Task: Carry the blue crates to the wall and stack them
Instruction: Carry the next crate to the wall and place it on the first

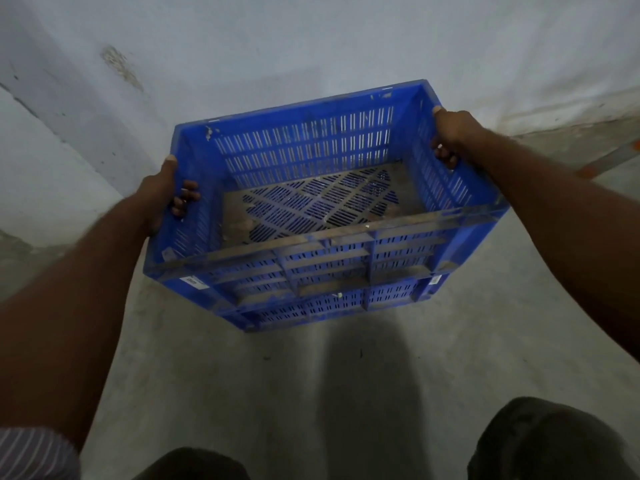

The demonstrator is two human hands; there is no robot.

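Note:
I hold an empty, dusty blue slotted crate point(311, 147) in front of me, close to the pale wall point(311, 39). My left hand point(162, 192) grips its left end, fingers through the handle slot. My right hand point(453, 136) grips the right end the same way. Directly under it a second blue crate point(311, 308) stands on the floor; only its near wall shows below the held one. Whether the two crates touch, I cannot tell.
The wall forms a corner at the left point(62, 140). The concrete floor point(207, 393) stretches toward me, with my shadow on it. My two knees point(540, 441) show at the bottom edge. An orange mark lies along the floor at the far right point(588, 171).

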